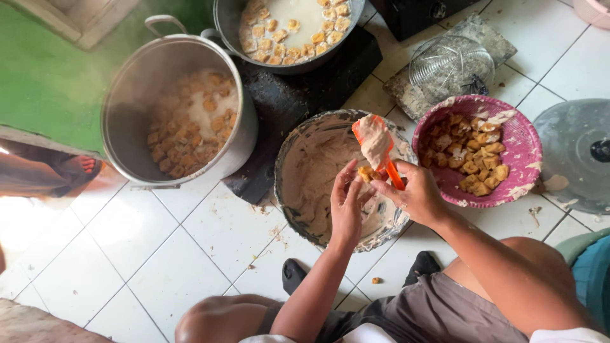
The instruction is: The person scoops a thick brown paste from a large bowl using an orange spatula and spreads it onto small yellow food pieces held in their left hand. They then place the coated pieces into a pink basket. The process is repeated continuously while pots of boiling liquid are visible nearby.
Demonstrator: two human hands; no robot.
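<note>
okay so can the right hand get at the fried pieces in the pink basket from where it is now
Probably yes. The right hand sits just beside the pink basket, whose top is open, and nothing lies between them. But its fingers are busy holding the orange spatula, loaded with paste, so that would need setting down first.

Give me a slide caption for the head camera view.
Left hand holds a tofu piece; right hand lifts an orange spatula over the batter bowl.
</note>
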